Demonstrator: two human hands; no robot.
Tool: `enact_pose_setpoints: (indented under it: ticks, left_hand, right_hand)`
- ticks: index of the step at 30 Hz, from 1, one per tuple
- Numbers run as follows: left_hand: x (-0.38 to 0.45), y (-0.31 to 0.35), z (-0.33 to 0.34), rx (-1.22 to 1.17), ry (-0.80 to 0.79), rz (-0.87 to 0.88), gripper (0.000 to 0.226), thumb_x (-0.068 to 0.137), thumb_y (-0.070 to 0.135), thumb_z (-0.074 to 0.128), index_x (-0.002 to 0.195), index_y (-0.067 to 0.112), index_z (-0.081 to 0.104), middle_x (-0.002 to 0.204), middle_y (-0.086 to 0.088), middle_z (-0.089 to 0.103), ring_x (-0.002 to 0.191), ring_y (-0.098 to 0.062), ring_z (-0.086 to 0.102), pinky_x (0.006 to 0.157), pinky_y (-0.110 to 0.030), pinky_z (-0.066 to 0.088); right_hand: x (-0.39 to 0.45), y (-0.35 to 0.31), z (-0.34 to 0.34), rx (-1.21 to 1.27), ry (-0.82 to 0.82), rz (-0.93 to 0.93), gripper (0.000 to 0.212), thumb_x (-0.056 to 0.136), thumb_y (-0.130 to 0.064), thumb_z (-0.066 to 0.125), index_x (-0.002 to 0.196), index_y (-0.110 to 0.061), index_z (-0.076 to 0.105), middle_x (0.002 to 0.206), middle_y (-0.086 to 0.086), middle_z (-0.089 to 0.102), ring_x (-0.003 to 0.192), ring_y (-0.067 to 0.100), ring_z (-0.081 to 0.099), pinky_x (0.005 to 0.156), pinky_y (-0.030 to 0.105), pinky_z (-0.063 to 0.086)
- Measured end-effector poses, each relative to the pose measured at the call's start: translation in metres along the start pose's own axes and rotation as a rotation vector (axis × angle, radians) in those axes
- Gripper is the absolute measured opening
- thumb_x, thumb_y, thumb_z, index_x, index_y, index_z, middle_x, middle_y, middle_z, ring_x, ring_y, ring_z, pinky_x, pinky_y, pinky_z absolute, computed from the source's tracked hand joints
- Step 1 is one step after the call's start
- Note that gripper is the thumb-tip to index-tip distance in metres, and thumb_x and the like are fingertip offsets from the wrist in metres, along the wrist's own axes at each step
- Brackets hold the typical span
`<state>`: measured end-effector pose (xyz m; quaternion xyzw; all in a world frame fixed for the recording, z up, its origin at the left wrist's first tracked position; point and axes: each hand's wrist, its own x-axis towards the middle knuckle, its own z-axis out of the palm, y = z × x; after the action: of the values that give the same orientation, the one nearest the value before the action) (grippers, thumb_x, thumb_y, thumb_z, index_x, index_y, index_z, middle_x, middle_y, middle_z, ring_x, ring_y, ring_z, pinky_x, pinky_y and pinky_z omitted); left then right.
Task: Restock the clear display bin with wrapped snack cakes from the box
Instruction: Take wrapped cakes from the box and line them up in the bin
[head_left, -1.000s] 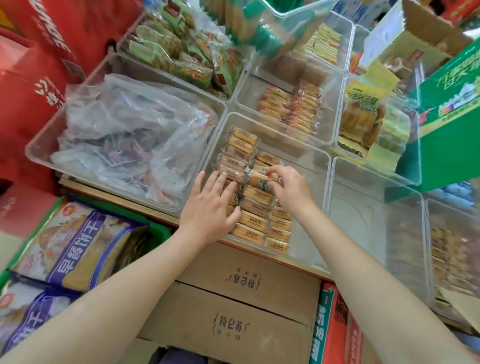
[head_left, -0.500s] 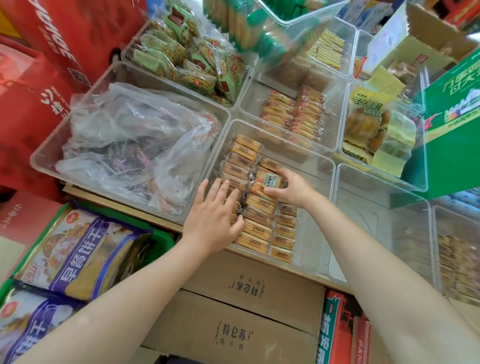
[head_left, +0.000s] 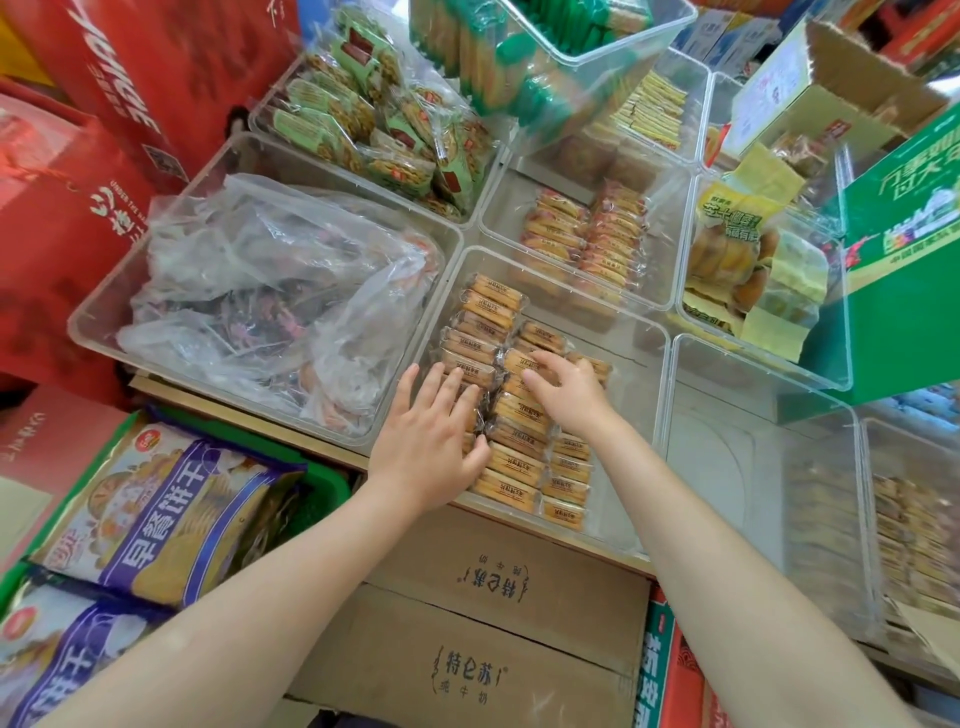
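The clear display bin (head_left: 631, 441) sits in the middle of the shelf. Inside it, wrapped golden snack cakes (head_left: 517, 464) lie in three rows along its left side; its right part is bare. My left hand (head_left: 431, 447) lies flat with straight fingers on the left row, near the front. Palm down, my right hand (head_left: 569, 392) has its fingers spread over a cake in the middle row; its thumb is hidden.
A bin with a crumpled plastic bag (head_left: 270, 296) stands to the left and a clear bin (head_left: 727, 467) to the right. Further bins of snacks fill the back. An open cardboard box (head_left: 852, 88) is at the top right. Brown cartons (head_left: 498, 577) are stacked below the shelf.
My right hand pinched a cake over the middle row before; now it lies spread on the cakes there. My left hand stayed on the left row. The camera has shifted slightly.
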<state>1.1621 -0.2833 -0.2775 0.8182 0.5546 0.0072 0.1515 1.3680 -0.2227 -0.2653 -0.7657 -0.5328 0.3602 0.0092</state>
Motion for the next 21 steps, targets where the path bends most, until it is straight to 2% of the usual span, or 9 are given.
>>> enact_pose_setpoints:
  ticks: [5,10,13,18,21]
  left_hand:
    - [0.0,0.001,-0.001,0.013,-0.004,-0.005,0.071,0.098,0.055,0.024,0.16,0.019,0.03,0.168,-0.008,0.023,0.157,-0.025,0.01,0.125,-0.05,-0.007]
    - [-0.001,0.001,-0.003,0.011,-0.011,-0.003,0.069,0.1,0.054,0.027,0.159,0.019,0.03,0.168,-0.007,0.023,0.157,-0.025,0.01,0.125,-0.049,-0.008]
    - [-0.001,0.0,-0.002,0.019,-0.008,-0.002,0.069,0.099,0.055,0.025,0.158,0.02,0.032,0.167,-0.007,0.025,0.156,-0.024,0.012,0.126,-0.049,-0.007]
    - [-0.002,-0.004,-0.003,0.027,-0.019,-0.012,0.064,0.101,0.051,0.027,0.156,0.022,0.035,0.167,-0.004,0.026,0.156,-0.022,0.014,0.126,-0.047,-0.009]
    - [-0.01,0.0,-0.007,-0.04,-0.039,-0.102,0.059,0.103,0.046,0.032,0.157,0.023,0.034,0.168,-0.003,0.022,0.157,-0.02,0.01,0.126,-0.045,-0.008]
  right_hand:
    - [-0.002,0.001,0.019,-0.027,0.014,0.01,0.052,0.101,-0.058,0.04,0.151,-0.049,0.028,0.158,0.016,0.022,0.142,0.04,0.032,0.112,0.058,0.036]
    - [-0.01,0.004,0.018,-0.087,0.021,-0.025,0.057,0.102,-0.061,0.033,0.155,-0.049,0.017,0.161,0.013,0.02,0.144,0.038,0.032,0.112,0.055,0.036]
    - [-0.025,0.015,0.016,-0.005,0.033,-0.052,0.058,0.103,-0.055,0.035,0.157,-0.048,0.012,0.161,0.01,0.023,0.143,0.032,0.034,0.113,0.051,0.035]
    - [-0.078,0.035,0.009,0.061,0.028,-0.185,0.055,0.104,-0.033,0.048,0.156,-0.036,0.03,0.156,-0.001,0.037,0.137,0.021,0.042,0.115,0.044,0.037]
    - [-0.121,0.054,-0.014,0.07,0.054,-0.226,0.037,0.104,-0.032,0.046,0.139,-0.029,0.053,0.138,-0.002,0.052,0.117,0.016,0.055,0.101,0.039,0.048]
